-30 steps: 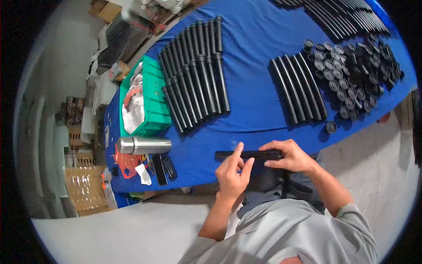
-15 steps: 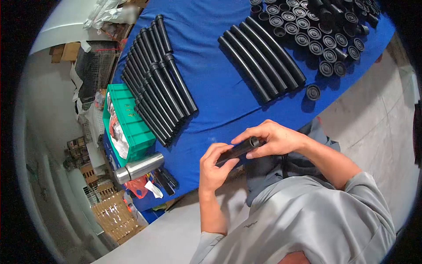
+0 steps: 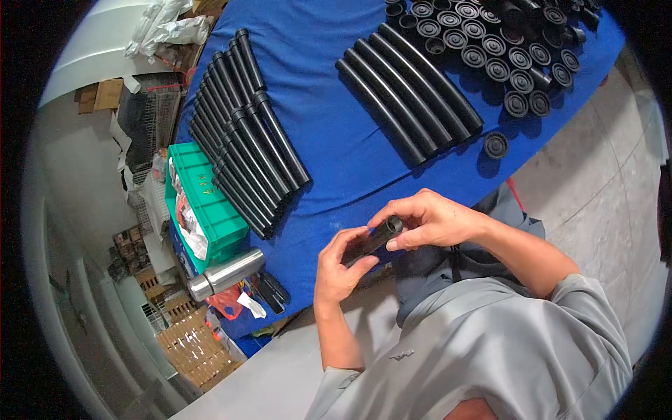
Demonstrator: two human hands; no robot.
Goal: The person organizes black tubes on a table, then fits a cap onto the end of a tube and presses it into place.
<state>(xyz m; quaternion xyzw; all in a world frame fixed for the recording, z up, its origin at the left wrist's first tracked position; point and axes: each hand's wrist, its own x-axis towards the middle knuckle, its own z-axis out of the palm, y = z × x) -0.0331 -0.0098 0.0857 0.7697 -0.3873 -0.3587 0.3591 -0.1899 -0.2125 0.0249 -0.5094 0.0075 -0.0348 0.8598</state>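
A short black tube (image 3: 372, 241) is held between my two hands over the front edge of the blue-covered table. My left hand (image 3: 339, 271) wraps round its lower left part, thumb in front. At the upper end, where a round hollow opening shows, my right hand (image 3: 439, 222) has its fingers behind and its thumb near the rim. Part of the tube is hidden by my fingers. Beyond my hands, several long black tubes (image 3: 413, 98) lie side by side. A single black ringed cap (image 3: 495, 145) stands apart to the right.
Stacked black tubes with collars (image 3: 245, 133) lie at the left. Many black ringed caps (image 3: 497, 68) crowd the far right. A green crate (image 3: 217, 210), a steel flask (image 3: 227, 273) and dark-handled tools (image 3: 271, 292) sit along the table's left side. Blue cloth (image 3: 315, 91) covers the table.
The view has shifted slightly. The tube's open end has tipped a little to the left and looks more upright; both hands keep their hold on it.
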